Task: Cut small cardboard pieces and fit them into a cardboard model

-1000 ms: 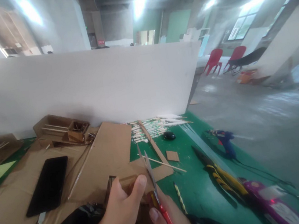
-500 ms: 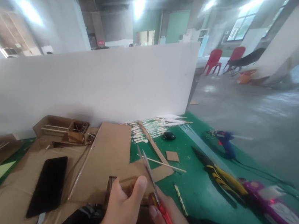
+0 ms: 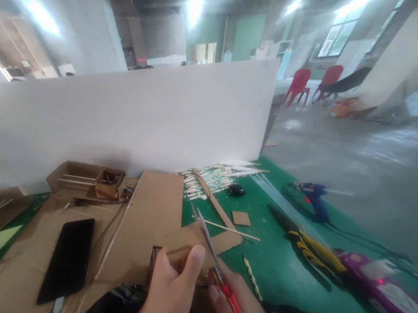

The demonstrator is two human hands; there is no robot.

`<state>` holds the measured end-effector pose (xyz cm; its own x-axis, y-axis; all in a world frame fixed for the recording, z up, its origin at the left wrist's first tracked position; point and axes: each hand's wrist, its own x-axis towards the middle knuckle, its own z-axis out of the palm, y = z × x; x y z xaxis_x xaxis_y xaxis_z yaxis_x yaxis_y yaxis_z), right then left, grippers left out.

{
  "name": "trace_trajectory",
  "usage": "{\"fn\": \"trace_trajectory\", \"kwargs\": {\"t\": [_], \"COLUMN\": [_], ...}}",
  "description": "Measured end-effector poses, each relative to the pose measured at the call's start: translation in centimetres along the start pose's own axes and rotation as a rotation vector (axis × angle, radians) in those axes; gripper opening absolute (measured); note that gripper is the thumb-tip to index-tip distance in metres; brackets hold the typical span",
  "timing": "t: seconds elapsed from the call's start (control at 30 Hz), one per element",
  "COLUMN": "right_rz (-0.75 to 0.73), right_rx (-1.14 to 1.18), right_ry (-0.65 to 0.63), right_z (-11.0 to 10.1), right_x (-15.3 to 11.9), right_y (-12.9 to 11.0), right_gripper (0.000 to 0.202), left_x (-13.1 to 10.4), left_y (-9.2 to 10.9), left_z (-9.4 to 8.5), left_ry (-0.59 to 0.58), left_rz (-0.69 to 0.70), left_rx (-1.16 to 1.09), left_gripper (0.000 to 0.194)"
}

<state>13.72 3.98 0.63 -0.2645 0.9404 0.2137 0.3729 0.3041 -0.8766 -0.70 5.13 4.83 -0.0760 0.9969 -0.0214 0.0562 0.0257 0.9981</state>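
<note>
My left hand (image 3: 173, 291) is closed around a piece of brown cardboard (image 3: 183, 238), thumb on top, at the bottom centre. My right hand (image 3: 238, 297) grips a pair of red-handled scissors (image 3: 210, 239). Their blades point away from me and stand slightly apart, at the cardboard's right edge. Beyond the blade tips lies a thin wooden stick (image 3: 230, 228), with a cardboard strip (image 3: 216, 204) behind it. A small cardboard square (image 3: 241, 218) rests to the right. Part of the cardboard is hidden under my left fingers.
A phone (image 3: 68, 259) with a white cable lies at left on cardboard sheets. Behind it is a cardboard box (image 3: 75, 178). Pliers (image 3: 309, 246), a patterned pen (image 3: 251, 277), a blue glue gun (image 3: 314, 198) and a purple power strip (image 3: 378, 283) are at right. A white panel (image 3: 129, 116) stands behind.
The scissor blades have drawn slightly closer together. Both hands and the cardboard stay in nearly the same place.
</note>
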Motion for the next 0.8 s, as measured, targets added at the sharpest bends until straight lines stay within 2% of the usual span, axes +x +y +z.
{"fn": "trace_trajectory", "kwargs": {"t": [0.13, 0.37, 0.57, 0.8], "right_rz": [0.019, -0.060, -0.006, -0.055], "right_rx": [0.003, 0.000, 0.011, 0.030], "right_ry": [0.013, 0.025, 0.060, 0.041], "right_z": [-0.1, -0.5, 0.0, 0.0], "right_x": [-0.3, 0.3, -0.4, 0.1], "right_y": [-0.1, -1.2, -0.8, -0.5], "right_gripper": [0.036, 0.049, 0.043, 0.046], "left_x": [0.1, 0.1, 0.0, -0.2], "left_y": [0.1, 0.5, -0.1, -0.1], "left_z": [0.0, 0.2, 0.3, 0.3], "left_ry": [0.026, -0.056, -0.043, -0.063], "left_rz": [-0.031, -0.025, -0.032, -0.021], "left_rx": [0.035, 0.000, 0.005, -0.004], "left_gripper": [0.031, 0.030, 0.030, 0.031]}}
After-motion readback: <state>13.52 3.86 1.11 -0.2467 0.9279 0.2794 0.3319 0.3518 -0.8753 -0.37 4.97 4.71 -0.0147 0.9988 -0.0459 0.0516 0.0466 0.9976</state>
